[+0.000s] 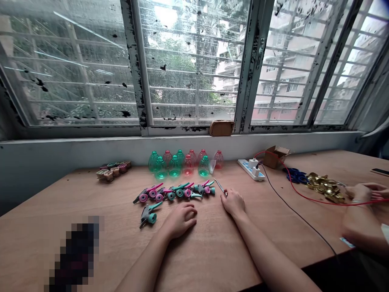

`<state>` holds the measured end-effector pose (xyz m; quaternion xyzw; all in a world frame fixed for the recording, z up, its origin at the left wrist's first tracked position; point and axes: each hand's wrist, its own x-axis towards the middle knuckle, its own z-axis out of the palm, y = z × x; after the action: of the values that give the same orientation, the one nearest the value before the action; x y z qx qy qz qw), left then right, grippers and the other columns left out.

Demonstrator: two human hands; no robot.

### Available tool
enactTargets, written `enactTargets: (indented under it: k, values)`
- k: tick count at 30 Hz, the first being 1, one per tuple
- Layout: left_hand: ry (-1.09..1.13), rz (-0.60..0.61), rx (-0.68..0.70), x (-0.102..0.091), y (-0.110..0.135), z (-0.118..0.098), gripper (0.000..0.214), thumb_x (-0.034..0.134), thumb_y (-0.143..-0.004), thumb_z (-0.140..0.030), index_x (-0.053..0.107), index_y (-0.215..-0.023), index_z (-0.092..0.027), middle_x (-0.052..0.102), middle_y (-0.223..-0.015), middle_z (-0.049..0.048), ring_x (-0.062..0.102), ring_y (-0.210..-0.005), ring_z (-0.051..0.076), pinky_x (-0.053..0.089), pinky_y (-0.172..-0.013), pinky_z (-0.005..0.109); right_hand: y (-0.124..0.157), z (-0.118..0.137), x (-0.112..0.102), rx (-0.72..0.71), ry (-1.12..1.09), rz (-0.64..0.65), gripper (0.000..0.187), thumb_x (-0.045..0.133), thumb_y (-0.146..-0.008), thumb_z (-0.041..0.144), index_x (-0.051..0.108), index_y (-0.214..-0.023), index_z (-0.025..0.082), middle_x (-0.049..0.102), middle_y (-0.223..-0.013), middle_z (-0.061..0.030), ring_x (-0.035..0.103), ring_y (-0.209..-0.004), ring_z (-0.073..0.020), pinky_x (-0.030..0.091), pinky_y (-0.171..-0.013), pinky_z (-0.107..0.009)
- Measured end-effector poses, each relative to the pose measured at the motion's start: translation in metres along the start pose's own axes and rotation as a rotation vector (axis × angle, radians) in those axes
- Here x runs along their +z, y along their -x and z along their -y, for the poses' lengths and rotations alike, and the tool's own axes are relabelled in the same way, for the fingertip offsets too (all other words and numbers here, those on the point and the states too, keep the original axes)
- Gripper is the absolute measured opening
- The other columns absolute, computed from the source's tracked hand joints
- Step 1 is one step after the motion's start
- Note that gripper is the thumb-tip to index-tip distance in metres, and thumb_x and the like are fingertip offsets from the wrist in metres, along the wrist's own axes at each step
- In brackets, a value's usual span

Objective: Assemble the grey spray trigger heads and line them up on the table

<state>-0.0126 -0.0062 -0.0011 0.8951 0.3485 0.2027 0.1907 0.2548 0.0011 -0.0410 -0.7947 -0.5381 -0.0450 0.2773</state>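
Your left hand [179,221] rests empty and loosely curled on the bench [36,211], just beside a teal spray trigger head [148,215]. Your right hand [233,202] lies apart, by metal tweezers [220,186]; any grip cannot be told.

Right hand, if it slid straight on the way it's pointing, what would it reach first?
The right hand would likely meet the slim metal tweezers first. They lie right at its fingertips, perhaps touching, though depth is hard to judge from this view.
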Motion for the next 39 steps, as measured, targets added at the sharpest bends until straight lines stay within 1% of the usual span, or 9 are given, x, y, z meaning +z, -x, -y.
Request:
enactTargets:
  k: [5, 9, 11, 15, 17, 20, 25, 30, 39]
  values:
    - [0.007, 0.006, 0.002, -0.001, 0.000, -0.001, 0.026, 0.059, -0.079, -0.035, 0.068, -0.100, -0.023, 0.058, -0.125, 0.0055, 0.052, -0.115, 0.024, 0.039, -0.100, 0.034, 0.000, -0.001, 0.000, 0.034, 0.032, 0.016, 0.023, 0.048, -0.086, 0.025, 0.067, -0.098, 0.019, 0.066, -0.100, -0.0110, 0.059, -0.092, -0.0233, 0.037, -0.077, -0.031]
    - [0.009, 0.001, 0.008, -0.001, 0.001, -0.001, 0.024, 0.059, -0.079, -0.033, 0.067, -0.100, -0.024, 0.059, -0.124, 0.0047, 0.052, -0.115, 0.023, 0.039, -0.100, 0.033, 0.003, -0.004, -0.005, 0.083, 0.008, 0.051, 0.019, 0.049, -0.083, 0.026, 0.067, -0.087, 0.019, 0.068, -0.088, -0.0093, 0.061, -0.083, -0.0226, 0.038, -0.072, -0.031]
    - [0.010, -0.001, 0.014, -0.001, 0.001, 0.000, 0.024, 0.059, -0.079, -0.033, 0.067, -0.099, -0.024, 0.058, -0.124, 0.0046, 0.052, -0.115, 0.023, 0.039, -0.100, 0.033, 0.005, -0.005, -0.007, 0.071, 0.008, 0.030, 0.018, 0.050, -0.081, 0.026, 0.066, -0.085, 0.019, 0.066, -0.089, -0.0097, 0.060, -0.087, -0.0233, 0.038, -0.074, -0.031]
    - [0.012, -0.007, 0.014, -0.001, 0.001, -0.001, 0.025, 0.059, -0.079, -0.034, 0.068, -0.099, -0.023, 0.058, -0.124, 0.0058, 0.051, -0.115, 0.024, 0.039, -0.100, 0.033, 0.003, -0.004, -0.007, 0.038, 0.025, -0.042, 0.025, 0.053, -0.081, 0.029, 0.065, -0.099, 0.018, 0.062, -0.103, -0.0119, 0.055, -0.098, -0.0248, 0.037, -0.081, -0.032]
    - [0.011, -0.006, 0.011, -0.002, 0.002, -0.001, 0.025, 0.059, -0.079, -0.035, 0.068, -0.099, -0.023, 0.058, -0.124, 0.0060, 0.052, -0.115, 0.024, 0.039, -0.100, 0.033, 0.000, -0.003, -0.006, 0.052, 0.024, -0.013, 0.030, 0.054, -0.081, 0.036, 0.065, -0.102, 0.018, 0.062, -0.104, -0.0120, 0.054, -0.099, -0.0256, 0.037, -0.082, -0.033]
    - [0.009, -0.005, 0.011, -0.002, 0.001, -0.001, 0.025, 0.059, -0.078, -0.034, 0.068, -0.099, -0.023, 0.058, -0.124, 0.0056, 0.052, -0.114, 0.024, 0.040, -0.099, 0.033, -0.003, -0.005, -0.003, 0.060, 0.016, 0.024, 0.031, 0.055, -0.081, 0.042, 0.067, -0.098, 0.019, 0.063, -0.102, -0.0113, 0.054, -0.098, -0.0259, 0.037, -0.081, -0.033]
    - [0.011, -0.008, 0.017, -0.001, 0.000, 0.002, 0.024, 0.060, -0.079, -0.034, 0.068, -0.099, -0.023, 0.059, -0.123, 0.0053, 0.052, -0.114, 0.024, 0.040, -0.099, 0.033, -0.004, -0.009, -0.001, 0.071, -0.006, 0.004, 0.021, 0.053, -0.084, 0.034, 0.068, -0.091, 0.021, 0.065, -0.099, -0.0097, 0.056, -0.097, -0.0241, 0.037, -0.079, -0.032]
    - [-0.004, -0.010, 0.028, 0.000, -0.001, 0.006, 0.024, 0.059, -0.079, -0.034, 0.068, -0.100, -0.024, 0.058, -0.124, 0.0045, 0.052, -0.114, 0.023, 0.039, -0.100, 0.033, -0.003, -0.013, -0.003, 0.118, -0.003, -0.010, 0.020, 0.050, -0.084, 0.028, 0.068, -0.085, 0.018, 0.066, -0.095, -0.0111, 0.057, -0.093, -0.0245, 0.038, -0.076, -0.033]
    - [-0.008, -0.005, 0.024, 0.000, -0.002, 0.006, 0.025, 0.059, -0.080, -0.035, 0.067, -0.101, -0.025, 0.057, -0.126, 0.0046, 0.052, -0.115, 0.024, 0.038, -0.100, 0.034, -0.002, -0.016, -0.005, 0.143, -0.027, -0.019, 0.017, 0.051, -0.083, 0.026, 0.066, -0.087, 0.020, 0.067, -0.096, -0.0097, 0.057, -0.094, -0.0235, 0.037, -0.077, -0.031]
